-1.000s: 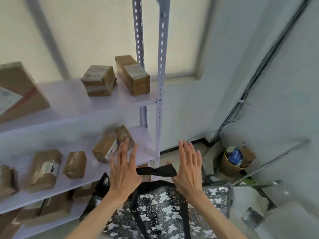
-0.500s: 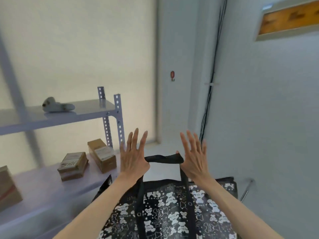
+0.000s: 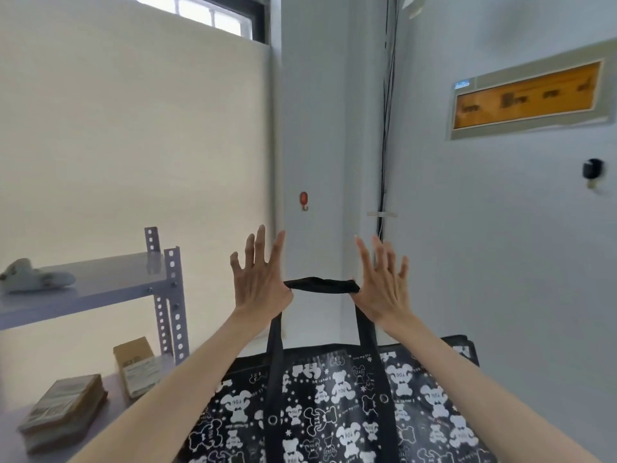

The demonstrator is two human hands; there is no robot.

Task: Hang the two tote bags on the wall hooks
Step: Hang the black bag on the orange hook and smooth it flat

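A black tote bag point(image 3: 334, 406) printed with white bears hangs in front of me. Its black handle point(image 3: 320, 285) is stretched flat between my two hands. My left hand point(image 3: 258, 282) and my right hand point(image 3: 380, 285) carry the strap on their thumbs, with the fingers spread and pointing up. A small red wall hook point(image 3: 303, 200) sits on the wall strip above and between my hands, well above the strap. A black hook point(image 3: 592, 170) is fixed on the right wall. I see only one tote bag.
A metal shelf rack point(image 3: 100, 282) stands at the left, with a white object point(image 3: 30, 275) on top and cardboard boxes point(image 3: 137, 365) below. Black cables point(image 3: 387, 128) run down the corner. An orange panel point(image 3: 527, 95) is set in the right wall.
My view has swung up from the shelves and floor to the wall. Both hands have risen with the strap toward the red hook, which now appears larger and closer.
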